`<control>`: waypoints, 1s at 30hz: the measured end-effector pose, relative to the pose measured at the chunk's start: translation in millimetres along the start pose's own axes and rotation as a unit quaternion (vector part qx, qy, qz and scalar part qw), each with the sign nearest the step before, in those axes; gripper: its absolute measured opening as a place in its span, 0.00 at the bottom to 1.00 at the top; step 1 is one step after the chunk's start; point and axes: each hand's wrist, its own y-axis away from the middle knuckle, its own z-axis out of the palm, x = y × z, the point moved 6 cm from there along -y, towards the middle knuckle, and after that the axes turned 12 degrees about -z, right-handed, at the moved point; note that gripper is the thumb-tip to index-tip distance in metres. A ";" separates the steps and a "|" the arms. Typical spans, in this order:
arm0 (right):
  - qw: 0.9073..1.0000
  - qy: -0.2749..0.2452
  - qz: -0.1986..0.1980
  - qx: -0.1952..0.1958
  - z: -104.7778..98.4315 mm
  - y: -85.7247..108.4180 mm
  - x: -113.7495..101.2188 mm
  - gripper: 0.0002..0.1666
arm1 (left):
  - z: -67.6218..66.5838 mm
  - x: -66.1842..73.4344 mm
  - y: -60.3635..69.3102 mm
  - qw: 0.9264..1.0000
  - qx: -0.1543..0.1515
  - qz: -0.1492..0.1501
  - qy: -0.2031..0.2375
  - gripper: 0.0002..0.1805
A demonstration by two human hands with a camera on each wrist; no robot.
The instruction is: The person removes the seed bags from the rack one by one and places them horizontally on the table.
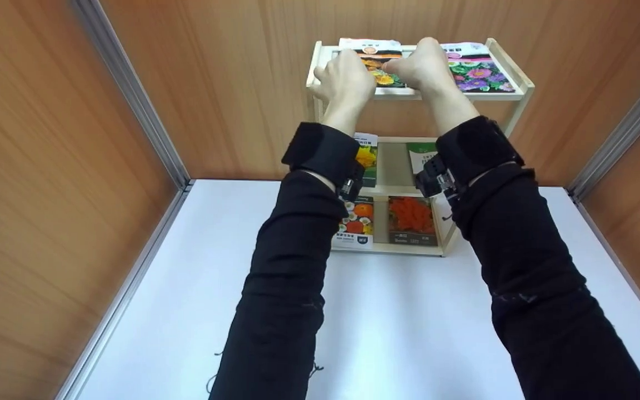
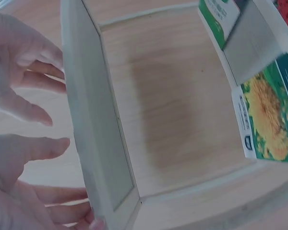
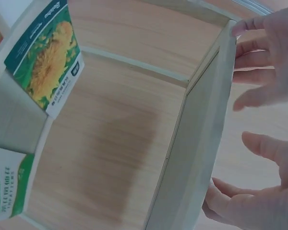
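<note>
Orange-flower packet point(image 1: 375, 61) lies on the top shelf point(image 1: 492, 96), upper centre of the head view, between left hand point(image 1: 348, 78) and right hand point(image 1: 423, 64). Thumbs sit apart from fingers on both, no clamp visible; fingertip contact on packet hidden. Probably squaring it: use light, even nudges, spare the purple-flower packet point(image 1: 478, 72) upper right, don't shove the rack point(image 1: 392, 160).

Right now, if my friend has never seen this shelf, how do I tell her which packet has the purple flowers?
Find the pale rack in front of the wood-grain wall. Look at the right side of its top shelf. The purple-flower packet lies there, showing pink and purple blooms, while the neighbouring packet shows orange and yellow ones.
</note>
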 end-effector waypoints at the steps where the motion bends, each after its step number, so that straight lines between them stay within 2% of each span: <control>1: 1.000 -0.016 0.004 0.001 0.4 -0.8 0.6 0.41 | 0.2 0.5 0.7 1.000 -0.001 -0.004 0.010 0.14; 6: 0.993 -0.111 0.022 0.010 0.0 -3.0 5.0 0.41 | -3.2 1.4 1.7 0.998 0.007 -0.014 0.058 0.09; 9: 0.984 -0.175 0.034 0.013 -0.5 -2.6 9.2 0.41 | -7.3 -0.8 -0.5 0.995 0.017 -0.015 0.092 0.08; 13: 0.973 -0.224 0.052 0.011 0.1 -1.6 12.7 0.43 | -13.0 -7.0 -5.7 0.990 0.026 -0.013 0.140 0.12; 17: 0.972 -0.228 0.055 -0.002 1.6 -0.9 10.8 0.45 | -16.8 -15.7 -11.0 0.982 0.031 -0.008 0.184 0.13; 23: 0.967 -0.251 0.051 -0.019 4.6 -0.5 7.6 0.48 | -25.2 -23.8 -15.5 0.977 0.061 0.001 0.206 0.12; 27: 0.964 -0.260 0.051 -0.025 4.3 -1.5 8.6 0.49 | -26.1 -25.8 -17.0 0.969 0.042 -0.014 0.241 0.15; 30: 0.966 -0.252 0.045 -0.032 3.8 -2.3 8.5 0.49 | -24.9 -28.1 -18.8 0.961 0.020 -0.032 0.273 0.19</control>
